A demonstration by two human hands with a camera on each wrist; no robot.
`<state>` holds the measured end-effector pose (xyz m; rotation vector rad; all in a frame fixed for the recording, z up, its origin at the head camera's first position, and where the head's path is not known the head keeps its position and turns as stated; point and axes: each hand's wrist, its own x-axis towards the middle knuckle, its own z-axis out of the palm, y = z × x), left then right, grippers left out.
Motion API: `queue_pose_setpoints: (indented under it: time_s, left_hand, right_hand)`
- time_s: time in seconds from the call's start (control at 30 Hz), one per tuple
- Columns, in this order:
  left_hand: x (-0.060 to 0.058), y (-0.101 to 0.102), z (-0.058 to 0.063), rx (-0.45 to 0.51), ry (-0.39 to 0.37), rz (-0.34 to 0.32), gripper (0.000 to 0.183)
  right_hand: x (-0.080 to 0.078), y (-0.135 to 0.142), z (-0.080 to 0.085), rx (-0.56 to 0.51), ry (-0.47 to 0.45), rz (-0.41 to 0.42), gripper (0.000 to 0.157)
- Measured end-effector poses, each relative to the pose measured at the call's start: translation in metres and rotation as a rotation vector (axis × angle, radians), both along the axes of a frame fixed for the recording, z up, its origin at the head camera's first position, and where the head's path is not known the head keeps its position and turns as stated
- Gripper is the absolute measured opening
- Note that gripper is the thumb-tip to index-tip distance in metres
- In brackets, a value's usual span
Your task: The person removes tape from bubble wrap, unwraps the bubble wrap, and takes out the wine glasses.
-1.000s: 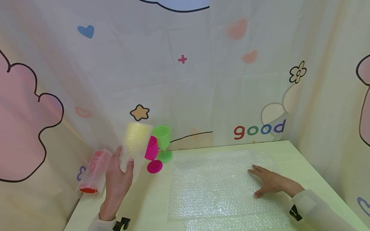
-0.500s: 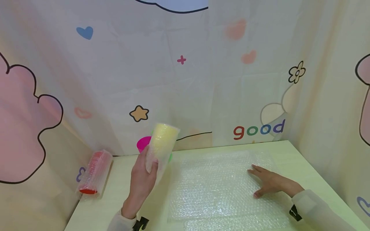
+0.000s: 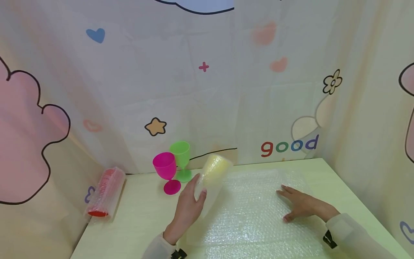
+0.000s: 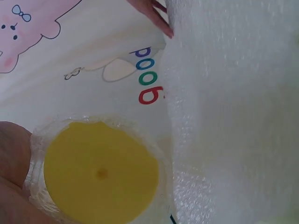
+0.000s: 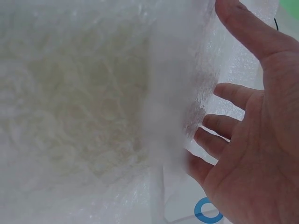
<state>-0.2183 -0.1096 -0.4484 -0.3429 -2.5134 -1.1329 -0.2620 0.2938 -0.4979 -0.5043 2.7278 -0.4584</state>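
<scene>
Wrapped yellow bundle point(image 3: 215, 173) in left hand point(image 3: 189, 204)

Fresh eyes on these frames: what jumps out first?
Probably the bright pink cup and green cup, upright toward the back of the table, left of centre. Next, the bubble-wrapped yellow item gripped in the left hand near the middle of the head view, then the bubble-wrapped red item lying by the table's left edge.
</scene>
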Motion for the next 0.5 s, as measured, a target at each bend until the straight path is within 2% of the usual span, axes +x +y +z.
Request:
queue_pose_setpoints:
  time_s: [0.23, 0.5]
  left_hand:
    - [-0.004, 0.025, -0.015, -0.05, -0.045, -0.045, 0.053]
    - [-0.014, 0.037, -0.028, -0.003, -0.162, -0.056, 0.049]
  right_hand:
    - [0.0, 0.0, -0.001, -0.002, 0.005, 0.002, 0.106]
    - [0.001, 0.0, -0.002, -0.007, 0.019, 0.006, 0.106]
